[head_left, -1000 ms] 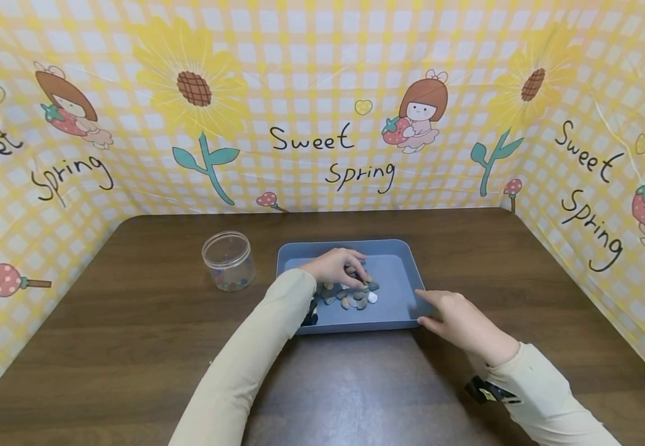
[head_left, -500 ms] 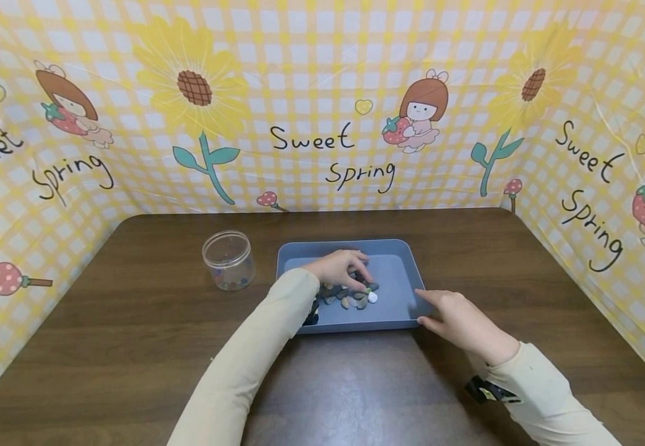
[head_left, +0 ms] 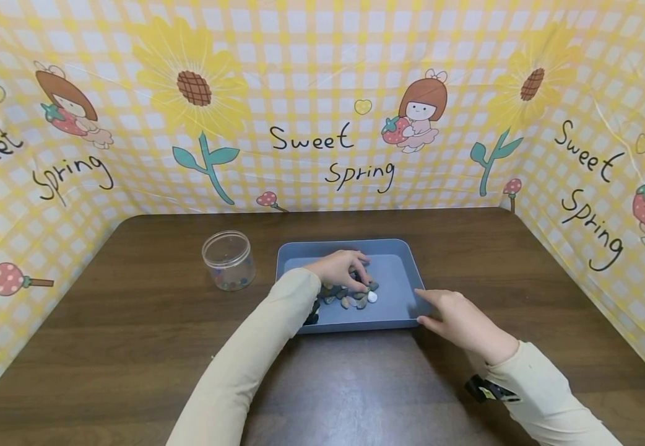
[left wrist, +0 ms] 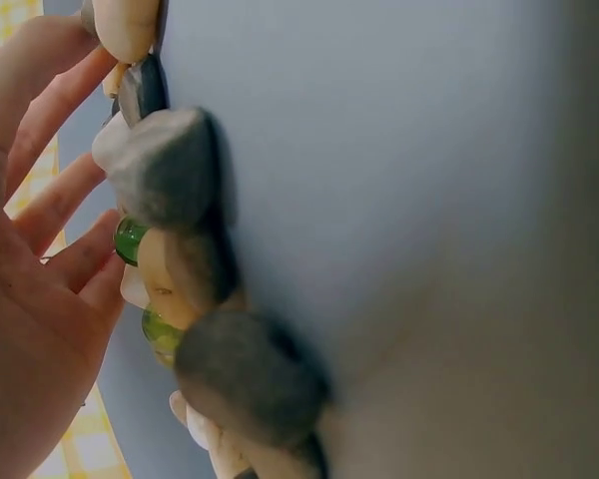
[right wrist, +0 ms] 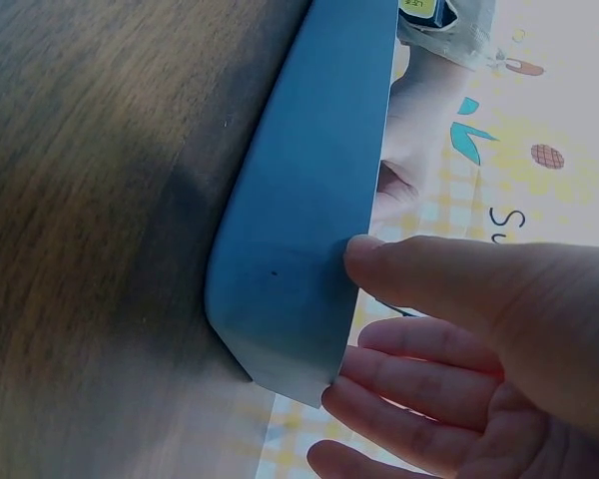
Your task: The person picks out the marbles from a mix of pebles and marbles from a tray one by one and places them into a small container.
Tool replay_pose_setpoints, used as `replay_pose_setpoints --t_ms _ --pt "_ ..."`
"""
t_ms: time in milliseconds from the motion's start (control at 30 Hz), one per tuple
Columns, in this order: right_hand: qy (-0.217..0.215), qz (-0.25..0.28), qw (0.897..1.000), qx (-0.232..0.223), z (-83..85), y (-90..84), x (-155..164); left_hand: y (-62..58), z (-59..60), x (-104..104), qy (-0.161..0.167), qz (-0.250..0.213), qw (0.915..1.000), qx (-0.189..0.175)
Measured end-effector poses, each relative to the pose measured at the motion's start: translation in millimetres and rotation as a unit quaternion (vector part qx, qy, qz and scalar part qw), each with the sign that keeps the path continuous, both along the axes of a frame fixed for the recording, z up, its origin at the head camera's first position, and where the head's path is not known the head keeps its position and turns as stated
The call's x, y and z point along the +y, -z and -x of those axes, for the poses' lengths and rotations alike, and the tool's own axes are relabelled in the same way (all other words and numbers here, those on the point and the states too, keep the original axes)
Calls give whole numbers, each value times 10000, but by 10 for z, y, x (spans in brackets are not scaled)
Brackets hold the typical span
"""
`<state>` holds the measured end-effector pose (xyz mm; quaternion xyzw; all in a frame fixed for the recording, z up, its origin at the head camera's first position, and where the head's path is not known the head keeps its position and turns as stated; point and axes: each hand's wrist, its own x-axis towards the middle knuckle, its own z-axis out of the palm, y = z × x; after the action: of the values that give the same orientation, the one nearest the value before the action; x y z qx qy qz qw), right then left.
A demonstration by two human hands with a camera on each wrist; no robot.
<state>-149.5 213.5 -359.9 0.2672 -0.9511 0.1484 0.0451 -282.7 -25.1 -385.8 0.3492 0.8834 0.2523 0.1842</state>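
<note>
Dark woodgrain table (head_left: 133, 322), left hand (head_left: 338, 267) fingers relaxed over smooth rounded pebbles (head_left: 356, 297), right hand (head_left: 458, 319) steadying, loose grip, matte blue tray (head_left: 397, 272)

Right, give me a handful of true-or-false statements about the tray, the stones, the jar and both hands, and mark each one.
1. The left hand is over the pile of small smooth stones inside the shallow blue plastic tray. True.
2. The right hand grips the round clear plastic jar. False: it rests at the tray's near right corner, thumb on the rim.
3. The jar stands on the dark brown wooden table to the left of the tray. True.
4. The jar has a lid screwed on. False: its top is open.
5. Green glass pebbles lie among the grey stones. True.
</note>
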Motion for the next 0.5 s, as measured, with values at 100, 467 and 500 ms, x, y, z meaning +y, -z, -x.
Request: replay_pose_setpoints --t_ms 100,467,500 --pt "11 9 10000 -8 -1 7 -3 -1 9 -19 13 -91 10000 -7" --pt "52 -52 10000 -19 -7 13 -1 -35 43 -129 -92 -736 9972 -120" --pt "44 -45 10000 -18 -8 8 -2 -47 42 -135 -97 -776 9969 -128"
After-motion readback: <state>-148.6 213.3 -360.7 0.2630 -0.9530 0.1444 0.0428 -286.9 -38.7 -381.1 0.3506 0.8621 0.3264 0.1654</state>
